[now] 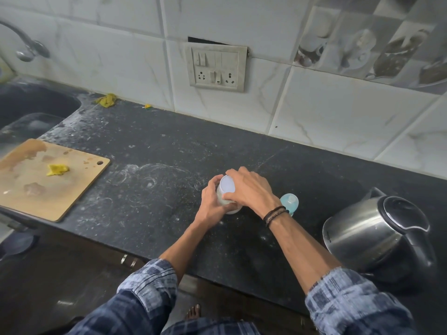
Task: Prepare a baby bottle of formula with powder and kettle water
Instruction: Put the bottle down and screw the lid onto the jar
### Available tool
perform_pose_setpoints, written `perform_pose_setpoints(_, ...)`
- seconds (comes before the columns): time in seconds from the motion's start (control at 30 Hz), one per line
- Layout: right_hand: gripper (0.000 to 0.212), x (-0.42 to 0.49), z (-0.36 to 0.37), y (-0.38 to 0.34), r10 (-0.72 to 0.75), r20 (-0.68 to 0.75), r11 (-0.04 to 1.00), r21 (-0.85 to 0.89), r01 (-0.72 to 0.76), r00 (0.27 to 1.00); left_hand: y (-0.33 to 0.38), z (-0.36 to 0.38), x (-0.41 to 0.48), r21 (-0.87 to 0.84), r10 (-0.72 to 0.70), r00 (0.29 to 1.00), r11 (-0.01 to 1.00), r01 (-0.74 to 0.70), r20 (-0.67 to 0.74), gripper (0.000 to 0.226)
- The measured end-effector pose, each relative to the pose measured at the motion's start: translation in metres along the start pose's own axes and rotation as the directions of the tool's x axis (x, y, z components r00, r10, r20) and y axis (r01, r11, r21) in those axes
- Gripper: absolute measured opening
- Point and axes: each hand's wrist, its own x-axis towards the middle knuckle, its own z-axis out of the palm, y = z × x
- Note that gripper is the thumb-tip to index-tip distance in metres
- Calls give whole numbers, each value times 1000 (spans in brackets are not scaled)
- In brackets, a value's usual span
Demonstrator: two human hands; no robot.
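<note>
A white powder jar (232,209) with a pale lid (227,184) stands on the dark counter (150,146) in the middle of the view. My left hand (211,201) grips the jar's body from the left. My right hand (249,187) curls over the lid and grips its rim. Just right of my right wrist, a baby bottle with a light blue top (290,200) stands partly hidden behind the wrist. A steel electric kettle (375,235) with a black lid and handle stands at the right, lid down.
A wooden cutting board (36,189) with a yellow scrap lies at the left, by the dark sink (31,105) and tap (26,44). A switch and socket plate (217,66) is on the tiled wall. White powder marks streak the counter.
</note>
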Motion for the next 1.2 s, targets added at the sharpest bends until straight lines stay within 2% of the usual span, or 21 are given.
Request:
perform_pose_setpoints(0.17, 71, -2, -7, 2, 45, -60, 999, -10, -46, 997, 4, -1, 0, -4, 18, 1000, 1000, -18, 9, 92)
perform_pose_setpoints(0.27, 76, 0, -9, 4, -18, 1, 1000, 24, 18, 1000, 5, -1, -1, -9, 19, 1000, 1000, -18, 11, 92)
perform_pose_setpoints(0.37, 74, 1, -7, 4, -18, 47, 1000, 22, 17, 999, 5, -1, -2, -20, 24, 1000, 1000, -24, 10, 95)
perform_pose_setpoints(0.57, 67, 0, -9, 7, 48, -50, 999, -13, -49, 998, 9, -2, -3, -25, 31, 1000, 999, -31, 5, 90)
perform_pose_setpoints(0.7, 79, 4, -12, 8, -19, 57, 998, 57, 15, 998, 11, -2, -4, -51, 16, 1000, 999, -16, 5, 90)
perform_pose_setpoints(0.77, 77, 5, -8, 7, -37, 75, 997, 67, 32, 997, 10, -2, -4, -52, 19, 1000, 998, -19, 6, 91)
perform_pose_setpoints(0.9, 74, 5, 0, 9, 23, -10, 997, 68, -22, 1000, 10, -2, -5, -35, 22, 1000, 999, -22, 8, 95)
perform_pose_setpoints(1.07, 88, 5, 2, 13, 94, 16, 982, 161, -96, 995, 14, -2, -6, -20, 9, 1000, 1000, -9, 4, 92)
perform_pose_setpoints(1.2, 82, 5, 4, 11, 72, 25, 984, 161, -75, 997, 16, -3, -7, -36, 31, 999, 999, -31, 12, 98)
